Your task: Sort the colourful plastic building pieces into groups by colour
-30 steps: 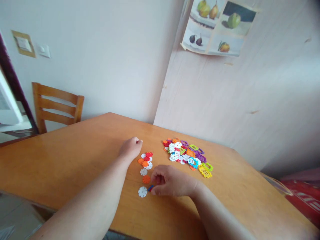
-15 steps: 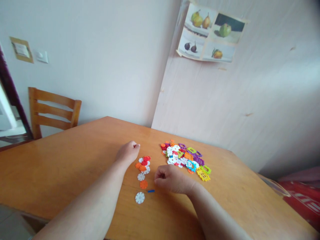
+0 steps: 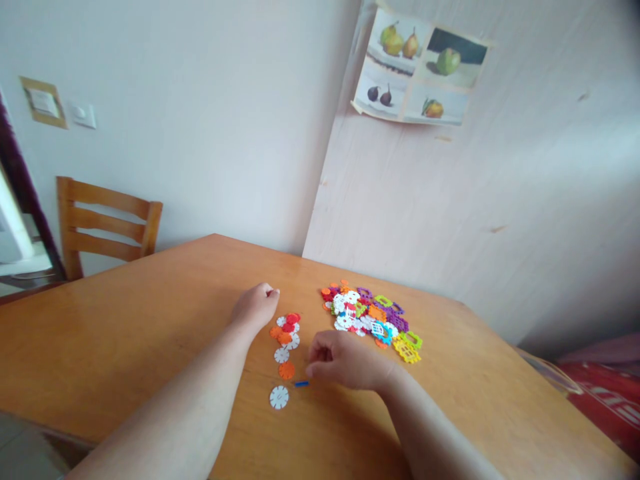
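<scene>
My left hand (image 3: 255,305) rests on the table as a closed fist, and nothing shows in it. It lies just left of a small group of notched plastic discs, among them a red disc (image 3: 293,319), an orange disc (image 3: 286,371) and a white disc (image 3: 279,397). My right hand (image 3: 340,360) is curled closed to the right of these discs, with a dark hollow inside the fingers and no piece visible there. Beside its fingertips, apart from them, a short blue strip (image 3: 301,384) lies on the wood.
Behind my right hand is a heap of colourful plastic pieces (image 3: 370,317), with a yellow window-shaped piece (image 3: 407,349) at its right end. The wooden table (image 3: 150,320) meets the wall at the back. A chair (image 3: 107,220) stands at the far left.
My right hand has shifted very slightly, its fingertips a little lower and closer to the blue strip. My left hand and the pieces stay as they were.
</scene>
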A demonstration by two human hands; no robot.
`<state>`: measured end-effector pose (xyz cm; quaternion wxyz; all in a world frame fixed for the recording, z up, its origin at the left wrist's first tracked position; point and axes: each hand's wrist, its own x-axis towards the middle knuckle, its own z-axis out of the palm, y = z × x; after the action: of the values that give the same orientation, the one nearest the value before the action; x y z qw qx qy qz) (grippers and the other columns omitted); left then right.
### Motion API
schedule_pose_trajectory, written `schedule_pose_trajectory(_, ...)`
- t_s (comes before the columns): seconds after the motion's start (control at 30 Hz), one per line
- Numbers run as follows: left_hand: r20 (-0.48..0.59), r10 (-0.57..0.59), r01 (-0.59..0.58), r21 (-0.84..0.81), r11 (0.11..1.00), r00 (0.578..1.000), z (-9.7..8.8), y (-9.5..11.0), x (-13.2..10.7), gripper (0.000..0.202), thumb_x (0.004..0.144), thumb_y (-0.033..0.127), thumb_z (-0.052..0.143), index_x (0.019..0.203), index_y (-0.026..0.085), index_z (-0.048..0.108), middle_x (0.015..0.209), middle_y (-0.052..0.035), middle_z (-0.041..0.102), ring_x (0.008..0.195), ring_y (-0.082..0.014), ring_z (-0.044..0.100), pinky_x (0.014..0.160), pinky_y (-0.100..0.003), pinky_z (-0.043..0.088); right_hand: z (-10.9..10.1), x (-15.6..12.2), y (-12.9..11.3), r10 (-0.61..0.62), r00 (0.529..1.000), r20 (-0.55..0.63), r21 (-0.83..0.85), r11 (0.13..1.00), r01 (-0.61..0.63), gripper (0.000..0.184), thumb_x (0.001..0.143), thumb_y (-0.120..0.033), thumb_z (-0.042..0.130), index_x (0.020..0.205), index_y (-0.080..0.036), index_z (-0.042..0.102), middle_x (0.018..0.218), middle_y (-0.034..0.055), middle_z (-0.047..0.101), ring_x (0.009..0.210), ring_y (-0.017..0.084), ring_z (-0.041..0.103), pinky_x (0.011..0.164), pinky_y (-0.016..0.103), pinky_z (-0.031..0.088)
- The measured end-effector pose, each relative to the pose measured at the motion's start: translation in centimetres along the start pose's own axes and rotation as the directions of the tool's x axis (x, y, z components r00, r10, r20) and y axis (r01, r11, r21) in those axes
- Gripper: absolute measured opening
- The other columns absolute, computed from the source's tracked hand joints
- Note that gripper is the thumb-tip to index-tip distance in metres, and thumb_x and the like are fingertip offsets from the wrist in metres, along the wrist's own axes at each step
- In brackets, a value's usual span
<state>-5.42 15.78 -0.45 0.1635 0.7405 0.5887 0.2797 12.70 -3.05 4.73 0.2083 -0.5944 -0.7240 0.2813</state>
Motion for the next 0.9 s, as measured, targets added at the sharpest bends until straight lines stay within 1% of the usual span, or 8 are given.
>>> schedule_pose_trajectory(0.27,-0.01,0.005,-0.005,0.01,1.0,1.0,0.1,-0.1,0.0,0.039,0.087,0.055,0.039,0.077,0.026,0.063,0.085,-0.0037,0.071,0.075,-0.0204,0.062,0.057,-0.028,0.033,1.7,-0.2,-0.8,-0.013,0.993,0.119,-0.126,0.992,0.028,0.005,0.072,-0.023,0.06,0.075,-0.02,0.063,0.071,-0.0046,0.063,0.062,0.009,0.052,0.052,0.019,0.031)
schedule_pose_trajectory(0.43,0.013,-0.014,0.014,0.001,1.0,1.0,-0.1,0.1,0.0,0.039,0.087,0.055,0.039,0.079,0.026,0.064,0.086,-0.0036,0.071,0.076,-0.0205,0.062,0.057,-0.028,0.034,-0.6,0.8,1.4,-0.001,0.97,-0.242,-0.086,0.996,-0.021,0.008,0.076,-0.026,0.057,0.072,-0.019,0.059,0.065,-0.0032,0.058,0.059,0.01,0.049,0.052,0.021,0.032)
schedule_pose_trajectory(0.5,0.01,-0.025,0.025,-0.005,1.0,1.0,-0.2,0.1,-0.1,0.038,0.087,0.055,0.04,0.081,0.027,0.064,0.088,-0.0033,0.072,0.077,-0.0208,0.063,0.057,-0.028,0.034,-2.1,1.2,2.8,0.061,0.866,-0.496,-0.02,0.997,-0.081,0.013,0.078,-0.03,0.055,0.073,-0.019,0.058,0.06,-0.003,0.055,0.057,0.011,0.047,0.053,0.022,0.033)
schedule_pose_trajectory(0.6,0.005,-0.029,0.029,-0.007,1.0,1.0,-0.1,0.2,-0.1,0.037,0.087,0.055,0.041,0.082,0.027,0.064,0.09,-0.0033,0.072,0.079,-0.0207,0.063,0.058,-0.027,0.035,-3.8,1.5,4.0,0.158,0.573,-0.804,0.156,0.986,-0.052,0.024,0.08,-0.036,0.053,0.094,-0.018,0.059,0.07,-0.0004,0.057,0.06,0.014,0.05,0.055,0.024,0.039)
schedule_pose_trajectory(0.67,0.01,-0.028,0.028,-0.007,1.0,1.0,0.0,0.1,0.0,0.037,0.087,0.055,0.041,0.081,0.026,0.064,0.09,-0.0039,0.072,0.079,-0.0206,0.063,0.058,-0.027,0.035,-3.9,1.4,3.8,0.165,0.507,-0.846,0.204,0.979,0.022,0.029,0.08,-0.038,0.053,0.099,-0.017,0.058,0.075,0.0012,0.059,0.062,0.014,0.051,0.055,0.025,0.04)
schedule_pose_trajectory(0.7,0.013,-0.026,0.026,-0.009,1.0,1.0,0.0,0.1,0.0,0.037,0.087,0.055,0.041,0.081,0.026,0.064,0.09,-0.004,0.072,0.079,-0.0206,0.063,0.058,-0.027,0.035,-3.6,1.3,3.3,0.147,0.549,-0.823,0.204,0.978,0.045,0.027,0.081,-0.038,0.053,0.096,-0.017,0.058,0.074,0.0011,0.059,0.062,0.014,0.051,0.055,0.024,0.04)
schedule_pose_trajectory(0.83,0.018,-0.019,0.02,-0.017,1.0,1.0,0.0,0.0,0.0,0.039,0.087,0.055,0.04,0.08,0.026,0.064,0.089,-0.0039,0.072,0.078,-0.0204,0.063,0.058,-0.027,0.035,-0.6,0.7,0.3,-0.024,0.894,-0.447,0.132,0.987,0.093,0.015,0.083,-0.032,0.054,0.082,-0.018,0.06,0.068,-0.0017,0.057,0.061,0.011,0.049,0.055,0.021,0.037)
schedule_pose_trajectory(0.9,0.01,-0.01,0.01,-0.009,1.0,1.0,0.0,0.1,-0.1,0.038,0.087,0.055,0.04,0.08,0.026,0.064,0.089,-0.0039,0.072,0.078,-0.0207,0.063,0.059,-0.027,0.035,1.2,0.2,-1.3,-0.101,0.977,-0.188,0.123,0.984,0.126,0.012,0.082,-0.029,0.056,0.083,-0.019,0.062,0.07,-0.0028,0.059,0.061,0.009,0.049,0.054,0.02,0.035)
